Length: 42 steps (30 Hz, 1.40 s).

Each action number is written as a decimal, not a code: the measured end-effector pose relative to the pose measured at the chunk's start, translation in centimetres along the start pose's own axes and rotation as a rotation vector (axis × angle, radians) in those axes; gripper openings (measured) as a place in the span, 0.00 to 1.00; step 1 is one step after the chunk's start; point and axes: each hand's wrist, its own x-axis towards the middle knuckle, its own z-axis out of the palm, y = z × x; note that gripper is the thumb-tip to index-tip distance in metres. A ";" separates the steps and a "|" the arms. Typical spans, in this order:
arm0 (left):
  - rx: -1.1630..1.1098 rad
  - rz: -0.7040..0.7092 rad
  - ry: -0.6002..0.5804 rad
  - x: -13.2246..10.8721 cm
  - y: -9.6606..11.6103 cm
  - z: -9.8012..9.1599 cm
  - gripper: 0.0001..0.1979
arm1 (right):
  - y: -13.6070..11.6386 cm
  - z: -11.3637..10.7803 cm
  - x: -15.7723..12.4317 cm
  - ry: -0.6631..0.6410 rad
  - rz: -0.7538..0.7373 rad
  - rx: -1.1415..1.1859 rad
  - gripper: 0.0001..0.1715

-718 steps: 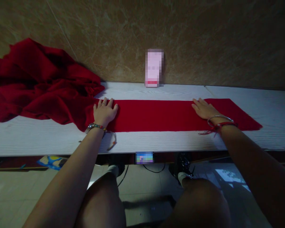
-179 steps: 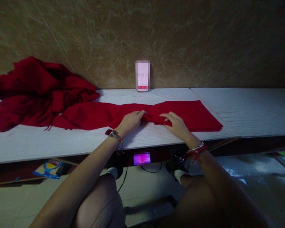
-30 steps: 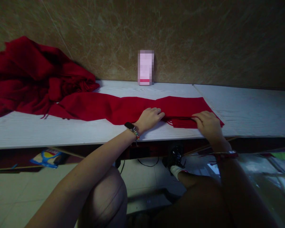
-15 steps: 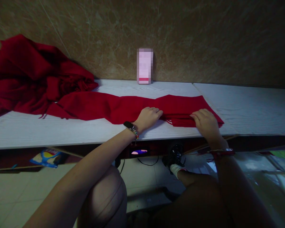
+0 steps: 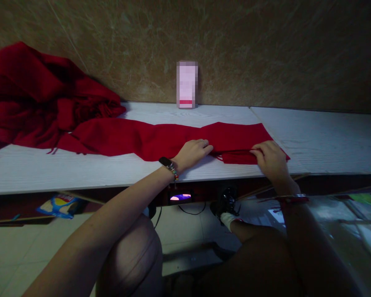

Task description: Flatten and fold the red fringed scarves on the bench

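Observation:
A long red scarf [image 5: 142,138] lies along the white table [image 5: 327,140], its right part folded into a flat stack. My left hand [image 5: 193,152] rests palm down on the scarf at the left end of that stack, fingers together and stretched out. My right hand [image 5: 270,159] is at the stack's front right edge, fingers curled and pinching the cloth layers there. Both wrists wear bracelets.
A heap of more red cloth [image 5: 34,99] fills the table's back left. A small pink box [image 5: 187,84] stands against the brown wall. Under the table are a lit device [image 5: 179,197], cables and a blue-and-yellow packet [image 5: 60,205] on the floor.
My right hand has slid slightly along the stack's front edge and its fingers have closed on the cloth. My left hand has stayed on the scarf.

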 end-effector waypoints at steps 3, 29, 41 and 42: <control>-0.002 -0.001 -0.009 0.0 0.0 0.0 0.09 | 0.0 0.0 0.1 -0.014 0.003 -0.011 0.12; -0.110 0.115 -0.018 -1.0 0.1 -0.5 0.11 | 0.6 -1.5 -1.1 -0.137 -0.174 0.034 0.12; -0.069 0.092 0.053 -0.4 0.3 -0.4 0.11 | 0.2 -1.2 -0.3 0.014 -0.236 -0.048 0.10; -0.071 0.120 0.033 -0.5 0.4 -0.5 0.10 | 0.3 -1.2 -0.4 -0.003 -0.250 -0.042 0.10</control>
